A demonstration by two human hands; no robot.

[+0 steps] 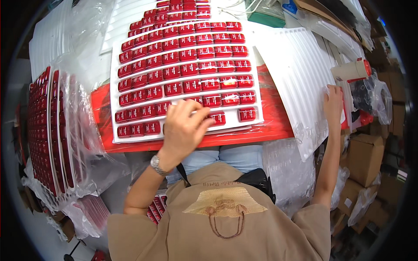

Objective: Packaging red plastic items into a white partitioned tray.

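Note:
Rows of small glossy red cases (187, 69) fill a white ribbed plastic tray (116, 78) in front of me. Over its nearest rows is my left hand (185, 124), fingers bent, thumb and index finger closing at the left end of one red case (217, 118). Bare tray shows between that case and the last one (247, 114) in the row. My palm hides part of the two nearest rows. Far to the right, my right hand (333, 100) curls its fingers beside a red and white item (345, 106); whatever it grips is hidden.
An unfilled white ribbed tray (296, 78) leans right of the filled one, over a red table cover (278, 117). Filled trays (45, 130) stand in clear plastic at the left. A cream cylinder with a red end (352, 69) lies at the right, above cardboard boxes (359, 158).

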